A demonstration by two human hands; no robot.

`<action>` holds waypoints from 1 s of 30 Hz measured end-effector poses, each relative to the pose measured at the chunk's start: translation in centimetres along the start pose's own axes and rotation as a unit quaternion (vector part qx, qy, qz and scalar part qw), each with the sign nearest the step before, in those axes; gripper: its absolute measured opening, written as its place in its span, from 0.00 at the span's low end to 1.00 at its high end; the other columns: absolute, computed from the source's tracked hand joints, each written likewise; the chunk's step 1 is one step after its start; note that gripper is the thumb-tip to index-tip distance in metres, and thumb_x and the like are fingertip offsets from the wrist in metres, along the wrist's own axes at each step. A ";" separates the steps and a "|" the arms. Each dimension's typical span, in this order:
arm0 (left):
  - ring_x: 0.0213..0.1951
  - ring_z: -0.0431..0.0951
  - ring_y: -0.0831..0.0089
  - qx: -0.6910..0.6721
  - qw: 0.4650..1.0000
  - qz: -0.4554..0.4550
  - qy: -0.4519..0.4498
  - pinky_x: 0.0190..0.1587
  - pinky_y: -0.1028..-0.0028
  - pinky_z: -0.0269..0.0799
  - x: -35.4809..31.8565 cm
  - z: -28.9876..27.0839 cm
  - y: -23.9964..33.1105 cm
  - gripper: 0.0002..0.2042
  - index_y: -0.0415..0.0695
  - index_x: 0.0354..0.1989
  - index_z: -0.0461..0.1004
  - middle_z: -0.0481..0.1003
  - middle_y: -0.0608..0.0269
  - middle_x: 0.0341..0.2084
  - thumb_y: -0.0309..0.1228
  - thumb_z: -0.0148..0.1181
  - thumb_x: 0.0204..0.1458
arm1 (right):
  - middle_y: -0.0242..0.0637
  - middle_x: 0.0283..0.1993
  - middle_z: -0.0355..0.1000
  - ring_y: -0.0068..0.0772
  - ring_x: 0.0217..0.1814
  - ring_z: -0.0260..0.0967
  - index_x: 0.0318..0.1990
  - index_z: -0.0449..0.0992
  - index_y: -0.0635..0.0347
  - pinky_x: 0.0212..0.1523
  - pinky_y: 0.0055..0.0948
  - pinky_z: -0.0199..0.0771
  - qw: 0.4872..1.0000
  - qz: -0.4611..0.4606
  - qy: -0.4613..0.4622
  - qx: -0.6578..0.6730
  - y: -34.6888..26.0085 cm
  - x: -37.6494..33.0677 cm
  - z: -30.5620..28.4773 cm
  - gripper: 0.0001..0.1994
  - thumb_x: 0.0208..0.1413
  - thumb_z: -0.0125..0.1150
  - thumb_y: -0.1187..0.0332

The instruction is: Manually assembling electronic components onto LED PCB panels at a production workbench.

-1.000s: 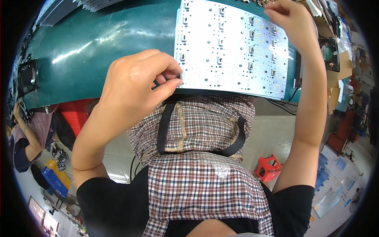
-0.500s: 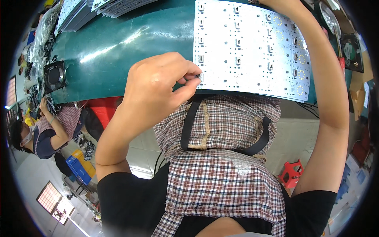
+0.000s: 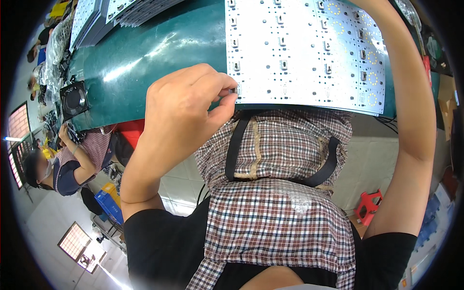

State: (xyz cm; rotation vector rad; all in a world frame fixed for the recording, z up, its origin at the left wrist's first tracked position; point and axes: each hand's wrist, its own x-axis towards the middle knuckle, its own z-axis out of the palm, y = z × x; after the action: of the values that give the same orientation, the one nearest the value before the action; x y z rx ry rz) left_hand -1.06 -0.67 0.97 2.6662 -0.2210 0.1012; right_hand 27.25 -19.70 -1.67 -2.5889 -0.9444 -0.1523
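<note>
A white circuit board [image 3: 299, 82] lies on the green table, its near edge toward my body. Rows of small slide switches [image 3: 283, 64] and dark dots dot its face, with rings of yellow pads at its right side. My left hand [image 3: 188, 99] is closed in a pinch at the board's near left corner. Between thumb and fingertips shows a bit of a small dark part, which looks like another slide switch; the fingers hide most of it. My right forearm [image 3: 411, 96] reaches forward along the board's right side, with the right hand beyond the top edge.
Stacks of similar boards [image 3: 137, 10] stand at the far left of the green table [image 3: 145, 67]. A black square fan [image 3: 73, 99] sits at its left end. Another person [image 3: 72, 164] works at the left. A red stool [image 3: 368, 207] is on the floor at right.
The whole view has shifted a little, so the board appears farther left and higher. My left hand keeps its pinch at the board's corner. My right hand has slipped out of the picture at the top.
</note>
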 end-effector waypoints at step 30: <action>0.26 0.78 0.72 0.173 0.973 0.126 0.084 0.25 0.73 0.73 0.3 1.3 -0.2 0.10 0.46 0.32 0.79 0.76 0.69 0.27 0.27 0.72 0.40 | 0.34 0.42 0.79 0.20 0.41 0.79 0.49 0.78 0.67 0.44 0.20 0.77 0.948 0.029 -0.109 0.298 -3.8 -14.8 -6.0 0.11 0.60 0.61 0.80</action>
State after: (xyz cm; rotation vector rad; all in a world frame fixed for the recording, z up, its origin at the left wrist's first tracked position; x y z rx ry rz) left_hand -0.73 -1.16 -0.25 2.9388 -0.5289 0.4842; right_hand 13.63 -28.18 1.73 -2.0860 -0.8239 0.3874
